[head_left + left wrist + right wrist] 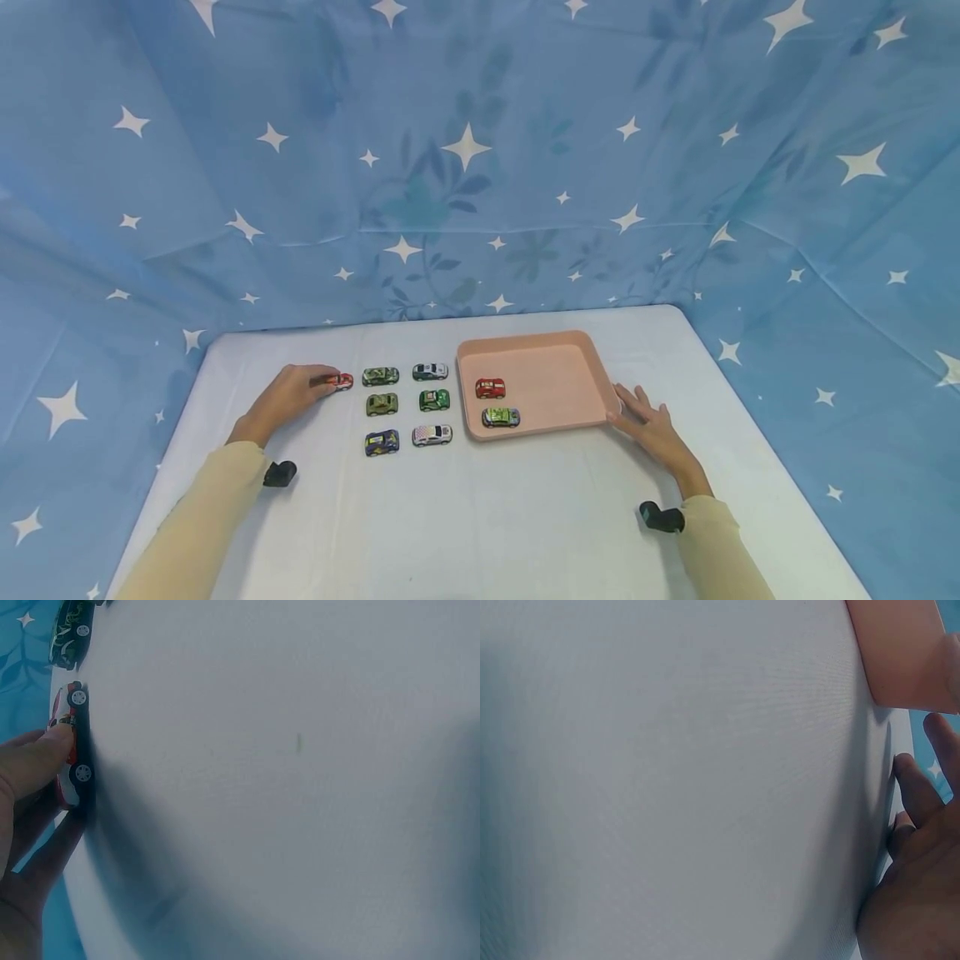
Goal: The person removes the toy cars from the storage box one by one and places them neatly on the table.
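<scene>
My left hand (291, 393) pinches a red and white toy car (342, 382) at the left end of the back row. In the left wrist view, the thumb lies on the side of the car (73, 761), and its two near wheels face the camera. My right hand (654, 429) is spread at the right side of a shallow peach tray (558, 340), thumb at the rim near the front corner. Inside the tray sit a red toy car (491, 388) and a lime green toy car (501, 417), both toward its left side.
Between left hand and tray, several toy cars stand in two columns, among them a camouflage car (380, 376), a blue car (382, 442) and a white car (432, 435). A white cloth (480, 517) covers the table. Blue star-patterned fabric (465, 200) hangs behind.
</scene>
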Action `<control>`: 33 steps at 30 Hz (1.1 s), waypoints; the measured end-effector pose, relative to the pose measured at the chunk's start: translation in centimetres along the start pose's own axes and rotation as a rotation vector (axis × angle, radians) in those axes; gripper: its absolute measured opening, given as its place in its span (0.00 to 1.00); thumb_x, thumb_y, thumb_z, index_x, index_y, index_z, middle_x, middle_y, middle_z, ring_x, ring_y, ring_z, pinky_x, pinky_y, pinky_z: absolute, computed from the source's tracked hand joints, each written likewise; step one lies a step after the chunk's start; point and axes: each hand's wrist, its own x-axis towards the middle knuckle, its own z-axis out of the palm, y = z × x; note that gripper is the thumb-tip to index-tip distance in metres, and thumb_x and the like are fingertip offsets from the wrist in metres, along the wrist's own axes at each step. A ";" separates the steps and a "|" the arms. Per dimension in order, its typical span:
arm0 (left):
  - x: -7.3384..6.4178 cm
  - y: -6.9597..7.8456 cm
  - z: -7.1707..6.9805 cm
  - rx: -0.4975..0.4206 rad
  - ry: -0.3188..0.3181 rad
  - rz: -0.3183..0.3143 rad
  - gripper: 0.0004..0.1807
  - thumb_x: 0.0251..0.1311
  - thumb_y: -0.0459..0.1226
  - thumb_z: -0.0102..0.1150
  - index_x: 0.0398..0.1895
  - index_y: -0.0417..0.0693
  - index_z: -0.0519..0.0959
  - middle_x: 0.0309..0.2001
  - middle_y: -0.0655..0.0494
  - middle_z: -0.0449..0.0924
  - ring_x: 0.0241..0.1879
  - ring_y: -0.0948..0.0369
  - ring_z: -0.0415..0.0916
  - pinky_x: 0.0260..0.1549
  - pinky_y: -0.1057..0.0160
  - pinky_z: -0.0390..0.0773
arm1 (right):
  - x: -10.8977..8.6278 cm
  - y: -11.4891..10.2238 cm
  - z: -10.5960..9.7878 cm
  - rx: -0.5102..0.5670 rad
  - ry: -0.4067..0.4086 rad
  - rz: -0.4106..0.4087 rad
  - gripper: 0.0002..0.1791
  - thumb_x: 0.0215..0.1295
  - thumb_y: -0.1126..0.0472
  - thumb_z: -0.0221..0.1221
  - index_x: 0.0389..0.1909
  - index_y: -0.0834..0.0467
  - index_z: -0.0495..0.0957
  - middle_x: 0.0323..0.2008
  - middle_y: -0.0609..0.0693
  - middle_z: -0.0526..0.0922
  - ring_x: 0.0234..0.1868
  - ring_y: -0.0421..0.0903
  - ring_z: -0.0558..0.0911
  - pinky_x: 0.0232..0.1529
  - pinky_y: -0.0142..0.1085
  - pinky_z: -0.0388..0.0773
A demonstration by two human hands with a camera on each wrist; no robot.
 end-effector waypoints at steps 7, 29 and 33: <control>-0.2 0.3 -0.2 -0.045 0.003 -0.058 0.36 0.72 0.46 0.71 0.78 0.42 0.72 0.67 0.34 0.78 0.62 0.38 0.78 0.60 0.33 0.74 | 0.3 0.0 0.0 0.010 0.008 -0.024 0.50 0.73 0.37 0.62 0.87 0.53 0.54 0.85 0.66 0.39 0.82 0.71 0.25 0.72 0.74 0.21; 2.6 4.1 0.8 -0.227 0.067 -0.005 0.56 0.70 0.56 0.70 0.90 0.61 0.45 0.88 0.48 0.41 0.84 0.40 0.42 0.75 0.28 0.49 | 0.0 -0.2 -0.1 0.011 0.008 -0.025 0.50 0.73 0.37 0.62 0.87 0.54 0.54 0.85 0.68 0.38 0.82 0.72 0.25 0.72 0.74 0.21; 3.0 5.2 1.2 -0.228 0.069 0.012 0.55 0.70 0.55 0.70 0.90 0.62 0.46 0.87 0.48 0.43 0.84 0.42 0.43 0.76 0.31 0.49 | -0.2 -0.2 -0.2 0.014 0.004 -0.021 0.50 0.73 0.37 0.62 0.87 0.53 0.53 0.85 0.68 0.38 0.81 0.72 0.23 0.72 0.75 0.21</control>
